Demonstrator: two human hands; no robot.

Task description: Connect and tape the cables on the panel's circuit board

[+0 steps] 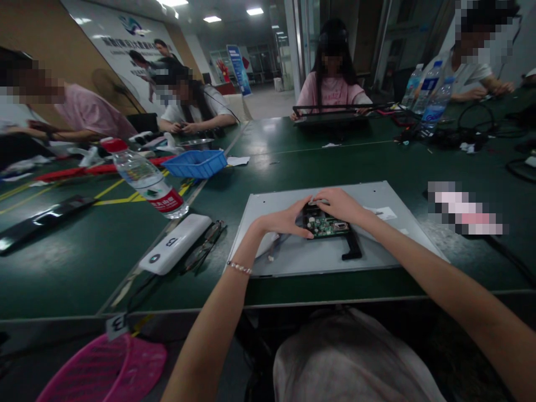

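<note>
Though half covered, circuit board (325,226) lies on grey panel (301,259) between the hands: left hand (285,220) pinches its edge, right hand (340,204) curls over the top, grip hidden. Likely light, stiff, fragile; hold by edges.

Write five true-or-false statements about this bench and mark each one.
1. The left hand and the right hand both touch the circuit board. True.
2. The circuit board lies on a grey panel. True.
3. The blue tray sits on the panel. False: it sits on the table, beyond the panel to the left.
4. The power bank is black. False: it is white.
5. The left wrist wears a bracelet. True.
</note>
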